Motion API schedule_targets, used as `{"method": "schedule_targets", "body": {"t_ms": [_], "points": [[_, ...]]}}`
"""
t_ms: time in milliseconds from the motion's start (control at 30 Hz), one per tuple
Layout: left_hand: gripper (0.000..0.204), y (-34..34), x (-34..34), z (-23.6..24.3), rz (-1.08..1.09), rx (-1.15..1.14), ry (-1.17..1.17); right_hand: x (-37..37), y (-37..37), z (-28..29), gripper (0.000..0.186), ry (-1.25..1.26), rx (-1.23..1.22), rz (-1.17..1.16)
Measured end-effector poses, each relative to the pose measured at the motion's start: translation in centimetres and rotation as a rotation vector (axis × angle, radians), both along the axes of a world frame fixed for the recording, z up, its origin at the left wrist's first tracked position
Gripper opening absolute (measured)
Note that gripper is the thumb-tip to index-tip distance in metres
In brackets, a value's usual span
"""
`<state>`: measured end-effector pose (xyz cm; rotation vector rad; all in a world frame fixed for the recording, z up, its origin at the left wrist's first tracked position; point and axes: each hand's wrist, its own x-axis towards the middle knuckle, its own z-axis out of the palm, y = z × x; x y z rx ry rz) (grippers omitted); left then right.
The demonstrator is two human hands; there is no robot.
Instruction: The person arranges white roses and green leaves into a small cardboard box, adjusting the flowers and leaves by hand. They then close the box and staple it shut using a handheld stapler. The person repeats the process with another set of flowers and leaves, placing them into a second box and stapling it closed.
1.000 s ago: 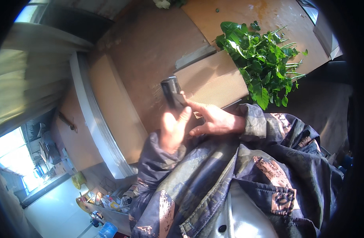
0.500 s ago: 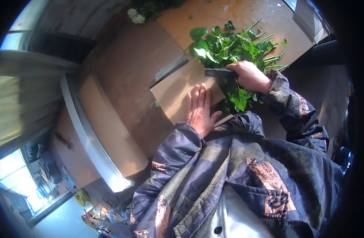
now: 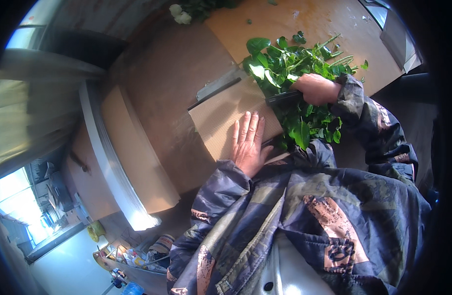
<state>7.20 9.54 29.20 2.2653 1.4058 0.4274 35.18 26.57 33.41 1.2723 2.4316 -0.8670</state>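
Observation:
My left hand (image 3: 248,145) lies flat, fingers stretched out, on a square of ribbed tan cardboard (image 3: 216,120). At its right edge, my right hand (image 3: 317,90) grips a long dark tool (image 3: 280,99), perhaps a blade, held level across that edge. Around my right hand lies a pile of green leafy stems (image 3: 299,130), their cut ends pointing to the upper right. Behind the cardboard, along its upper-left edge, is a grey slab (image 3: 218,82) with a dark strip; I cannot make out what it is.
A stack of large white and brown sheets (image 3: 137,147) stands left on the worktable (image 3: 167,59). White flowers (image 3: 181,14) lie at the back. A cluttered tray (image 3: 132,253) is at lower left. A grey angular piece (image 3: 398,44) sits at the far right.
A second ago both hands held the dark tool over the cardboard's left side. The left has since let go and lain flat; the right has carried the tool to the right edge.

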Motion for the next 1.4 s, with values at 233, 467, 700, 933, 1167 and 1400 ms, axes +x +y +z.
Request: {"method": "schedule_targets", "body": {"t_ms": [233, 467, 700, 933, 1167, 1400], "points": [[0.093, -0.1, -0.7, -0.7, 0.008, 0.02, -0.026, 0.0, 1.0, -0.8, 0.028, 0.178, -0.15, 0.031], [0.094, -0.2, -0.6, -0.7, 0.038, 0.021, -0.002, -1.6, 1.3, -1.8, 0.034, 0.106, -0.058, 0.12], [0.097, 1.3, -0.5, -0.4, 0.018, 0.021, 0.095, -2.6, 1.9, -1.2, 0.028, 0.04, 0.077, 0.1], [0.061, 2.5, -1.7, 1.2, 0.052, 0.017, -0.193, -3.4, 0.7, -1.0, 0.028, 0.012, 0.246, 0.105], [0.031, 10.6, -3.4, 0.9, 0.102, 0.326, -0.091, -2.5, 1.6, 1.4, 0.028, -0.02, 0.005, 0.146], [0.026, 17.2, -2.9, 0.7, 0.017, -0.093, 0.035, -3.0, 1.5, 5.3, 0.051, 0.3, 0.117, -0.069]]}}
